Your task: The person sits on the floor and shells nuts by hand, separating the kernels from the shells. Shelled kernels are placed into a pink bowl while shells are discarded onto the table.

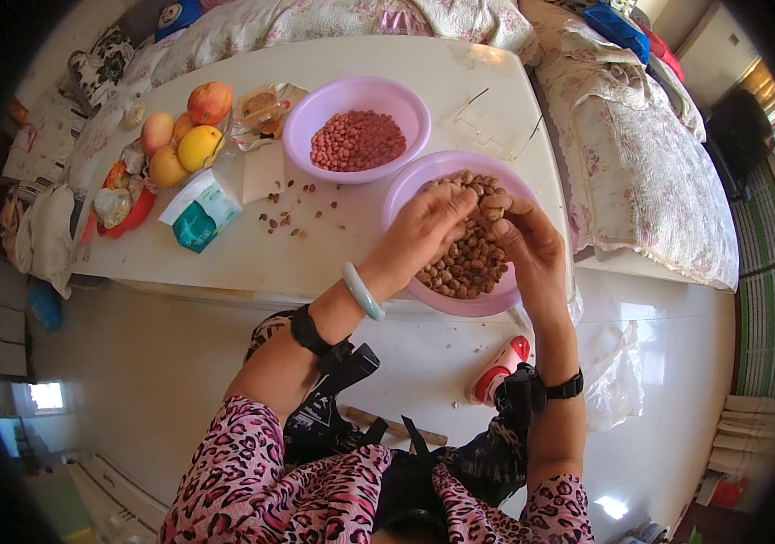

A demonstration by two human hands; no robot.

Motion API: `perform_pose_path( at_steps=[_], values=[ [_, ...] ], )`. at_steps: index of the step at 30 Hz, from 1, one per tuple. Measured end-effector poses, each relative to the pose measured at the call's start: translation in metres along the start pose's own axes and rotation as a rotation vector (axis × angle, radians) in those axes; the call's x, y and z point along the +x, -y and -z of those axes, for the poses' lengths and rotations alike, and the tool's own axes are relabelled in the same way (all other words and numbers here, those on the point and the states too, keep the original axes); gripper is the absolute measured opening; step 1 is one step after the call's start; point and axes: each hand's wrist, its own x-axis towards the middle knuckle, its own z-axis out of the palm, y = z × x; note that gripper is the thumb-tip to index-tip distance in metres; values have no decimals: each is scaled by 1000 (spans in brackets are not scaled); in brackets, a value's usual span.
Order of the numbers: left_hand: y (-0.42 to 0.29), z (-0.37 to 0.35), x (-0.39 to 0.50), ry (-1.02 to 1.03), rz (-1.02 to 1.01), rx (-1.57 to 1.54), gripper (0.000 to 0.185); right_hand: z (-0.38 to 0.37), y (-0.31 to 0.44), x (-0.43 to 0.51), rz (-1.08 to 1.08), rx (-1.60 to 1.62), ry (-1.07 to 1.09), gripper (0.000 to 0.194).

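Observation:
Above a pink plastic basin [513,178] of unshelled peanuts [462,272], both my hands are raised close together. My right hand [530,238] pinches a peanut [493,207] in its shell between thumb and fingers. My left hand [438,217] is just beside it, thumb and fingers bent together; whether anything is between them is hidden. To the upper left, a second pink basin [296,146] holds shelled peanuts [358,141] with reddish skins. Loose dark kernels or shell bits [283,219] lie scattered on the white table [224,265].
Eyeglasses [496,139] lie right of the basins. Fruit [200,147], a tissue pack [202,211], a red bowl [130,221] and opened food packaging [262,112] stand at the left. Beyond the table are couches with floral covers [639,170]. A plastic bag [615,384] lies on the floor.

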Motion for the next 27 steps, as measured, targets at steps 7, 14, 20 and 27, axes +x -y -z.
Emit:
perform_pose_path(
  at_steps=[7,14,20,27],
  values=[
    [9,-14,6,186,62,-206,27,8,-2,-10,77,2,8,28],
    [9,-24,7,209,93,-192,29,14,3,-16,187,-230,-77,25],
    [17,-27,9,207,95,-226,33,16,4,-18,197,-256,-96,23],
    [11,-23,8,248,166,-265,37,15,7,-21,235,-312,-102,21]
  ],
)
